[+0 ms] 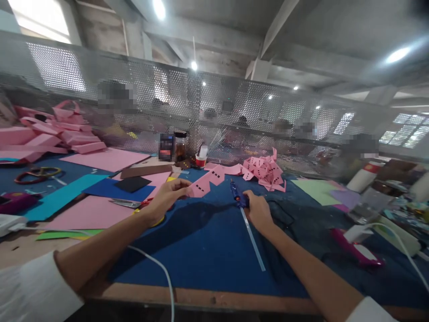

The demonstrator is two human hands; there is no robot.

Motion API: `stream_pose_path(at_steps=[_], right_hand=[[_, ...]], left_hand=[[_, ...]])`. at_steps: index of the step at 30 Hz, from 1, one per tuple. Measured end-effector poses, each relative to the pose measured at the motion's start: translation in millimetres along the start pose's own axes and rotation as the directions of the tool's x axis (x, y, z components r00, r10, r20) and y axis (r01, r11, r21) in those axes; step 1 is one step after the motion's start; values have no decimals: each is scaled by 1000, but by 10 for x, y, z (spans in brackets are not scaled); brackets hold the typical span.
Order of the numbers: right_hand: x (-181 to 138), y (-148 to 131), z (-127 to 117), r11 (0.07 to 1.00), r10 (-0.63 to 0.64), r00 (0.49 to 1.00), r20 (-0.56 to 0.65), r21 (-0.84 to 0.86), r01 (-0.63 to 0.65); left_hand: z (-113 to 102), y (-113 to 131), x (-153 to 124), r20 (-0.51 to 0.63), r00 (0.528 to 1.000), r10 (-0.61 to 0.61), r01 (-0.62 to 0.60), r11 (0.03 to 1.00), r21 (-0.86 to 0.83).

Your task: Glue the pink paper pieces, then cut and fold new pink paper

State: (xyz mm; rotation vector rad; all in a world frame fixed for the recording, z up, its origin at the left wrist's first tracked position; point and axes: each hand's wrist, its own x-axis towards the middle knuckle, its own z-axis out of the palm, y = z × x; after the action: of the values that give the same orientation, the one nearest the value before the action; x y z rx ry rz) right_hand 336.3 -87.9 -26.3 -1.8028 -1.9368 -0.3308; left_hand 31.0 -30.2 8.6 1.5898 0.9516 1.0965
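Note:
My left hand [172, 194] pinches the near end of a pink paper strip [200, 184] with small black rectangles on it. The strip is folded in angled sections and rises away toward the back of the table. In my right hand [259, 210] is a blue glue gun [237, 195], its nozzle tilted up and a long clear glue stick [253, 241] trailing from its rear. The nozzle stands to the right of the strip, apart from it. Behind lies a heap of pink folded paper pieces [263, 171] with black marks. Scissors [129, 203] lie partly behind my left wrist.
Coloured paper sheets [103, 158] and a pink paper pile [67, 129] cover the left side. A phone [166, 147], a dark jar [180, 147] and a red-white cup [201, 160] stand before the mesh partition [187, 98]. A white cable [157, 264] crosses the near edge.

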Motion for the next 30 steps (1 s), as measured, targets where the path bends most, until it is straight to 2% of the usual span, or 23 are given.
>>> stream_pose_path(at_steps=[8,20,25,30], right_hand=[[-17,-63,0,1000,-12,1000,20,1,12],[-14,-65,-16,1000,20,1000,-12,14,-20],[58,76,-139,997,81,995,-65,13,-80],[90,395,-407,981,190,974,-127,-15,-193]], left_hand=[[7,40,3,-8,1000,-3,3,1000,-3],[-48,-109,66,-32,999,20,-20,1000,7],[-36,-67,75,-67,998,20,-20,1000,7],[-73,-79,97,-76,997,29,-29,1000,12]])
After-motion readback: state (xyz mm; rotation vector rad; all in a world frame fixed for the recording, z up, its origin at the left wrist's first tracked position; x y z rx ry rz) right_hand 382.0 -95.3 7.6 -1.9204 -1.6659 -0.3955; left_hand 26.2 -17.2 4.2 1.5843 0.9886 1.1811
